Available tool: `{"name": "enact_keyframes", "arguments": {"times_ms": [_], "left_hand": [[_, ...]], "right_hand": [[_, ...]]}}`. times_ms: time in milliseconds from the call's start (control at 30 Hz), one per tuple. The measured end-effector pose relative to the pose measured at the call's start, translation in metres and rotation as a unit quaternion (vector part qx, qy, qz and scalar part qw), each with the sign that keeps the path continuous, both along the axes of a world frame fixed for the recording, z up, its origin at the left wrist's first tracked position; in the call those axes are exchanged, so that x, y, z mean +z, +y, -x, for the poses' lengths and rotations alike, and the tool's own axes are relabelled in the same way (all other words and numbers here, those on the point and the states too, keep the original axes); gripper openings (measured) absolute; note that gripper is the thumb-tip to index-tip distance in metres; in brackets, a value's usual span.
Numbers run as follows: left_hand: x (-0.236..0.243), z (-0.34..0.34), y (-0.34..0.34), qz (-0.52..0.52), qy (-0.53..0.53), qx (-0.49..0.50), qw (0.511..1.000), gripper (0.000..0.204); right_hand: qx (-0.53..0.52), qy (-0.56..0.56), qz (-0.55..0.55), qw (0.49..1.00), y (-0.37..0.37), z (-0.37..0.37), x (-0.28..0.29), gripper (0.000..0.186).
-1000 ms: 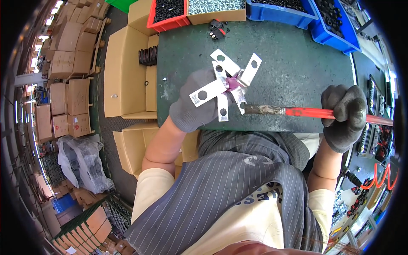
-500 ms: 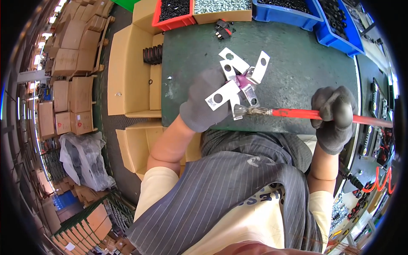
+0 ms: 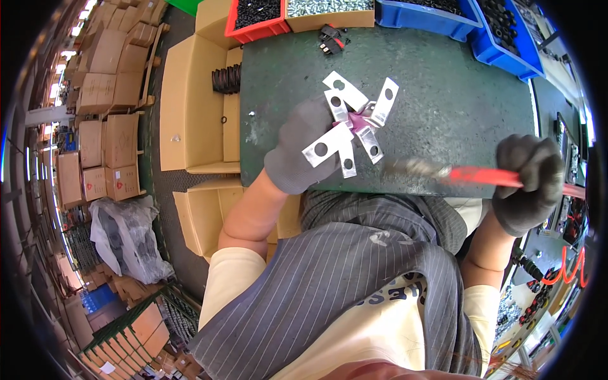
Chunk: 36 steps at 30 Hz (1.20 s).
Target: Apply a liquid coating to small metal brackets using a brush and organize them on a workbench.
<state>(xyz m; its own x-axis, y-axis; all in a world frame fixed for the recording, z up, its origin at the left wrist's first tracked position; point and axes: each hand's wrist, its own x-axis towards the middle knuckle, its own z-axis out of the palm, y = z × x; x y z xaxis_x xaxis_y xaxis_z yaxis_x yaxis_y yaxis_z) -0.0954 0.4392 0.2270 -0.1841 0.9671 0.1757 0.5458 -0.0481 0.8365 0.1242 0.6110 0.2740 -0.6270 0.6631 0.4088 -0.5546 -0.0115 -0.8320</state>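
Observation:
My left hand (image 3: 303,147), in a dark grey glove, grips a cluster of flat silver metal tabs (image 3: 322,148) by its left side. The tabs have round holes and fan out around a purple middle (image 3: 359,121); some of my fingers are hidden beneath them. Closed around a red-handled tool (image 3: 478,175) is my gloved right hand (image 3: 531,182), off to the right. The tool's grey end is smeared by motion, so its kind cannot be made out. It points left, apart from the tabs, above the near edge of the dark green worktable (image 3: 456,101).
Small black and red parts (image 3: 330,39) lie at the table's far side. Behind them stand a red bin (image 3: 256,28), a carton of silver fasteners (image 3: 329,21) and blue bins (image 3: 427,31). Open cardboard boxes (image 3: 190,107) stand at the left, one holding a black coil (image 3: 226,79).
My right hand has drawn the red-handled tool to the right, so its end has come away from the tabs. My left hand and the tabs have barely shifted.

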Motion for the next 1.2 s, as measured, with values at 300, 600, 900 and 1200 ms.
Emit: {"name": "enact_keyframes", "arguments": {"times_ms": [300, 600, 900, 1200], "left_hand": [[-0.011, -0.01, -0.007, 0.041, -0.148, 0.053, 0.987, 0.036], [-0.003, -0.005, -0.001, -0.009, 0.141, 0.001, 0.99, 0.036], [-0.007, -0.014, -0.001, 0.021, -0.12, 0.093, 0.988, 0.023], [-0.016, -0.012, -0.003, -0.17, 0.189, 0.102, 0.962, 0.024]], "right_hand": [[-0.075, -0.042, -0.039, 0.996, 0.007, 0.012, 0.004, 0.032], [-0.094, -0.018, -0.102, 0.99, 0.011, 0.004, 0.007, 0.032], [-0.087, -0.044, -0.076, 0.992, 0.0, -0.005, 0.008, 0.043], [0.014, -0.094, -0.159, 0.983, -0.045, 0.004, 0.003, 0.016]]}}
